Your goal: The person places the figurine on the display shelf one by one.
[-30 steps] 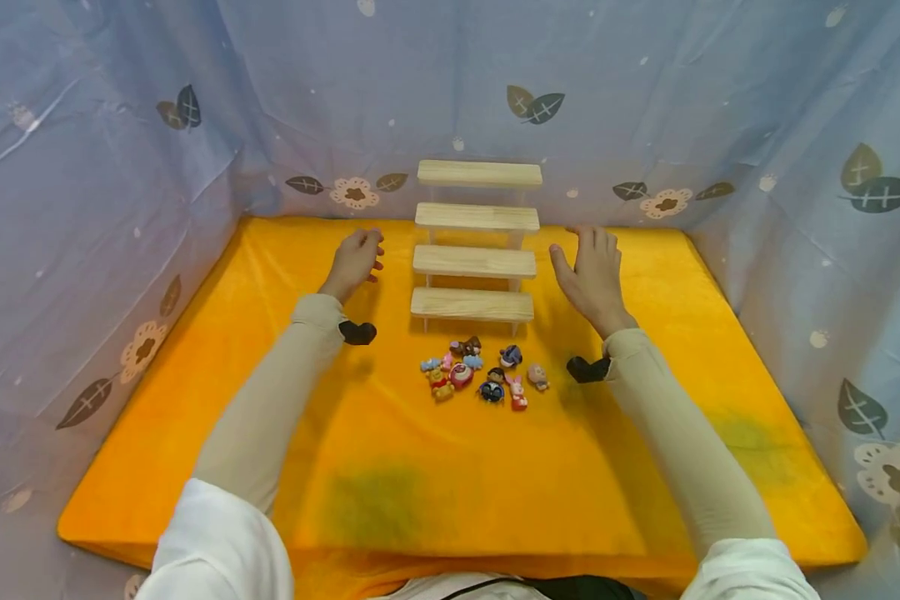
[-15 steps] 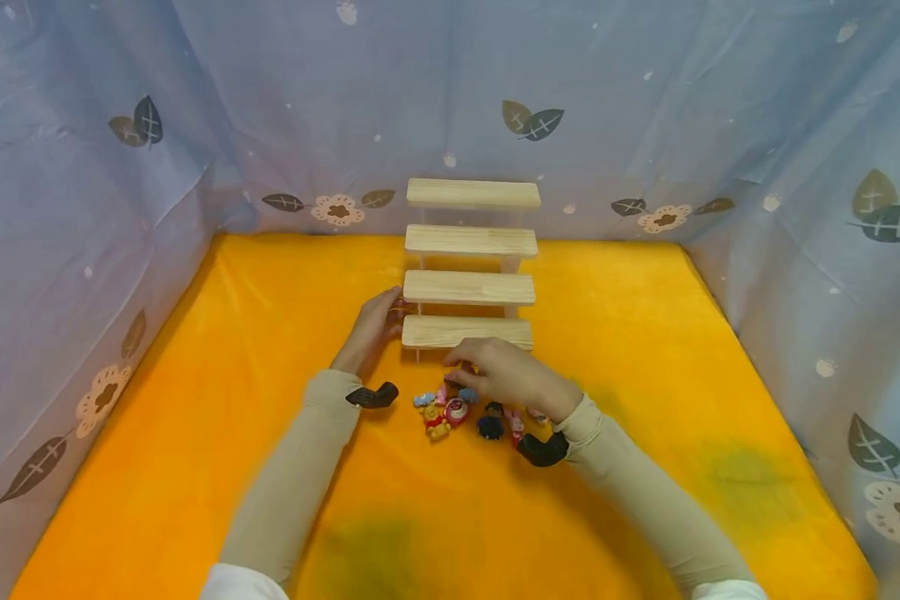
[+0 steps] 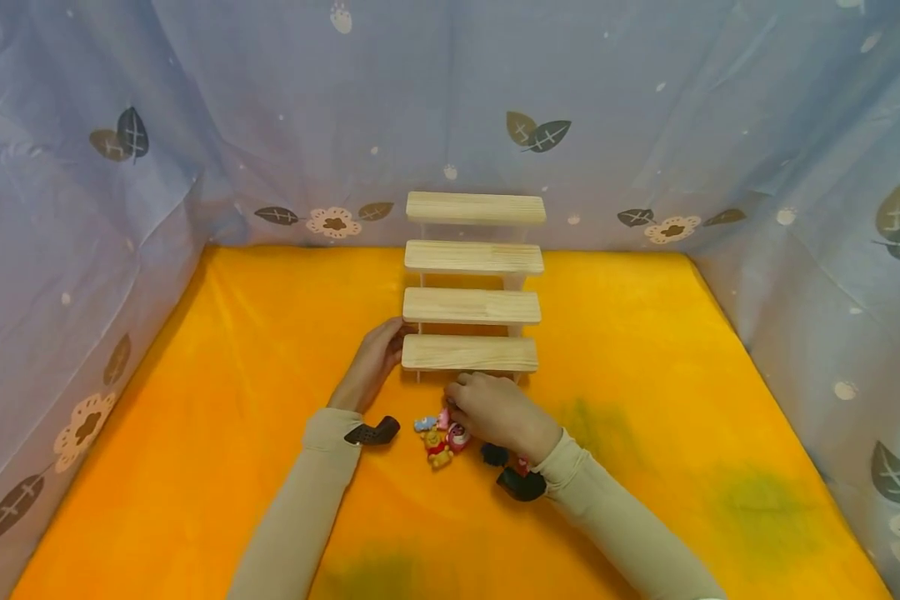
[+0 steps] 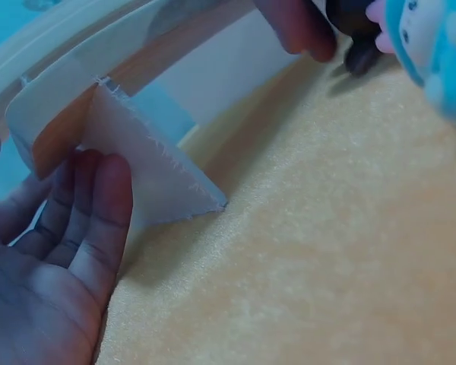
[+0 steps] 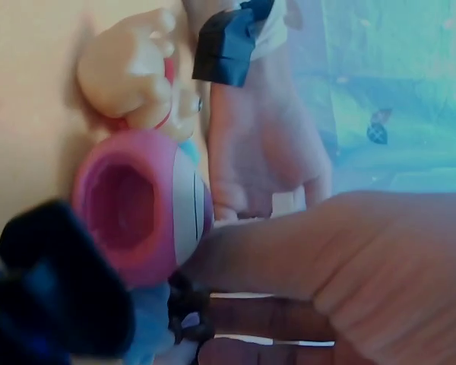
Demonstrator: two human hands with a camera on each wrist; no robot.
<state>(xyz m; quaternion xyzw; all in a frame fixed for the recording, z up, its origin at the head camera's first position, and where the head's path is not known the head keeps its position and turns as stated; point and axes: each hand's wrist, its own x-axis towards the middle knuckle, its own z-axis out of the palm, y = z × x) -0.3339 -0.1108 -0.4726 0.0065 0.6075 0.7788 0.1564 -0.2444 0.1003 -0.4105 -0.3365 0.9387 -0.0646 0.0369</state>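
My left hand (image 3: 371, 362) is beside the left end of a stepped wooden display stand (image 3: 471, 353). In the left wrist view its fairly straight fingers touch the stand's pale side panel (image 4: 156, 167) under the step. In front of the stand, my right hand (image 3: 498, 408) reaches down among small toy figurines. Its thumb and fingers close around a dark brown figurine (image 5: 191, 308), largely covered by the hand. Right by the thumb lies a pink round figurine (image 5: 125, 209). A yellow bear figurine (image 3: 437, 450) in red and a light blue figurine (image 3: 424, 424) lie left of it.
The stand has several wooden steps rising toward the back. A dark figurine (image 3: 494, 454) and others sit partly under my right wrist. An orange cloth (image 3: 292, 308) covers the table, and a blue-grey patterned curtain (image 3: 300, 108) hangs around it.
Both hands have come down and forward from the stand's sides: the left to its lower left end, the right across into the figurines, where its fingers have closed around the brown one.
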